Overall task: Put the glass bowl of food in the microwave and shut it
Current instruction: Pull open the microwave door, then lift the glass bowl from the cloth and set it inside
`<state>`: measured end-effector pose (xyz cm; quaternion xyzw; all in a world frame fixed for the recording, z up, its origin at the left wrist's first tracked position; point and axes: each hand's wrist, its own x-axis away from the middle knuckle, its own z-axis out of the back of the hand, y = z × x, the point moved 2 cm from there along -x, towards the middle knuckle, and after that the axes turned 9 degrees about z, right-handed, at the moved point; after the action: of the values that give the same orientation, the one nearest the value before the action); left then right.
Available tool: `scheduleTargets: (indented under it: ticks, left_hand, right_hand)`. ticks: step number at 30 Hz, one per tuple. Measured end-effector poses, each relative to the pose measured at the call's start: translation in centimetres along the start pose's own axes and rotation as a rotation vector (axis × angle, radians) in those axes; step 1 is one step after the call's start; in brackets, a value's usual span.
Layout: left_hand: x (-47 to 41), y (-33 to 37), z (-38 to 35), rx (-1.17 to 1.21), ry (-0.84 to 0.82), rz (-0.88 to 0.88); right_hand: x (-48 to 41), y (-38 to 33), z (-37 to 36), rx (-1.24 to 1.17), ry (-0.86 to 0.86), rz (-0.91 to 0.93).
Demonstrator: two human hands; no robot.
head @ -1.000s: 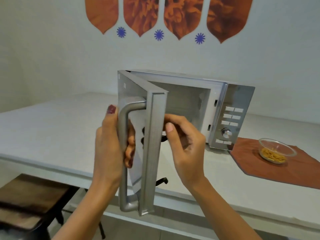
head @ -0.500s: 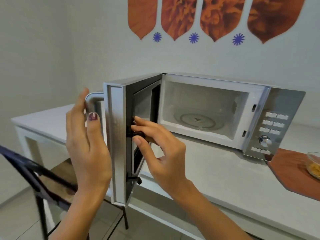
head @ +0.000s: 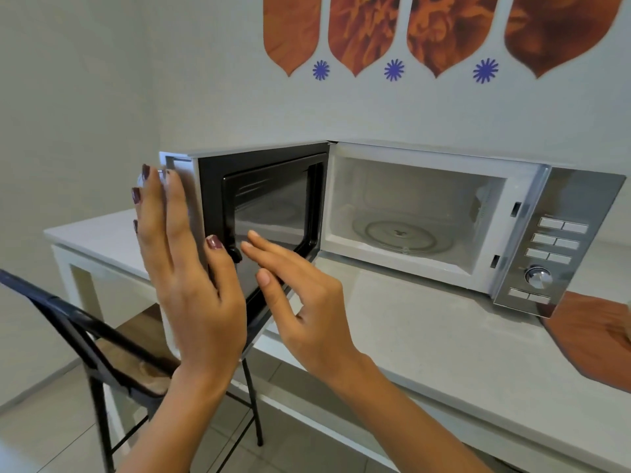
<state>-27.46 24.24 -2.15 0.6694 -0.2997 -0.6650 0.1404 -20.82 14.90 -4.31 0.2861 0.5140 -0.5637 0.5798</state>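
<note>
Counter (head: 426, 339) white beneath open microwave (head: 423, 213), chair (head: 112, 356) alongside.

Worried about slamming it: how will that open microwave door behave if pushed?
The microwave door looks rigid, so it should swing stiffly on its hinge beside the cavity, not flex. Its dark window seems glassy, probably fragile. The left hand lies flat on its outer face, likely steadying it.

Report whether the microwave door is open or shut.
Open: the microwave door is swung wide to the left, exposing the empty cavity and glass turntable.
</note>
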Motion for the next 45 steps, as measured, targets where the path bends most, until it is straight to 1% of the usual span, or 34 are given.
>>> scheduleTargets:
  ticks: [3, 5, 7, 10, 12, 16, 17, 19, 21, 26, 30, 32, 34, 36, 41, 45]
  left_hand:
    - [0.9, 0.7, -0.5, -0.069, 0.058, -0.116]
    - [2.0, 1.5, -1.2, -0.101, 0.061, -0.216]
    - [3.5, 2.4, -2.4, -0.041, -0.012, -0.304]
    - [6.0, 3.4, -4.9, 0.117, -0.238, -0.346]
    - [7.4, 3.9, -6.7, 0.201, -0.376, -0.297]
    - [9.8, 5.3, -10.7, 0.284, -0.571, -0.132]
    - [10.7, 6.2, -12.0, 0.329, -0.630, -0.091]
    - [11.9, 7.0, -13.8, 0.366, -0.725, -0.019]
    - [13.3, 8.2, -15.8, 0.417, -0.801, 0.004]
    - [17.6, 11.4, -20.4, 0.541, -1.018, -0.003]
    - [20.9, 14.5, -24.6, 0.658, -1.254, 0.061]
    - [22.1, 15.9, -26.6, 0.668, -1.374, 0.087]
    - [23.3, 17.2, -28.5, 0.660, -1.483, 0.160]
    - [24.4, 18.2, -30.1, 0.659, -1.556, 0.257]
    - [27.7, 20.5, -34.5, 0.609, -1.644, 0.264]
    - [29.9, 21.8, -37.4, 0.606, -1.734, 0.428]
  right_hand:
    - [0.5, 0.4, 1.5, 0.051, 0.056, -0.014]
    - [0.9, 0.7, 2.8, 0.102, 0.122, -0.011]
    - [1.3, 1.0, 4.4, 0.166, 0.182, -0.007]
    - [2.1, 1.4, 7.1, 0.279, 0.265, -0.024]
    - [2.6, 1.6, 9.2, 0.366, 0.316, -0.058]
    - [4.0, 1.8, 13.9, 0.507, 0.406, -0.158]
    - [4.6, 1.7, 15.6, 0.575, 0.436, -0.186]
    - [5.5, 1.6, 17.9, 0.645, 0.478, -0.209]
    - [6.6, 1.4, 20.4, 0.735, 0.514, -0.251]
    - [9.8, 0.9, 26.8, 0.921, 0.627, -0.356]
    - [12.8, 1.5, 32.1, 1.025, 0.726, -0.556]
    - [14.2, 2.2, 34.7, 1.045, 0.759, -0.694]
    - [15.6, 3.0, 37.3, 1.054, 0.783, -0.819]
    - [16.8, 3.8, 39.6, 1.045, 0.791, -0.914]
    - [19.1, 6.0, 44.0, 1.086, 0.685, -1.064]
    - [20.0, 7.3, 45.9, 1.019, 0.600, -1.133]
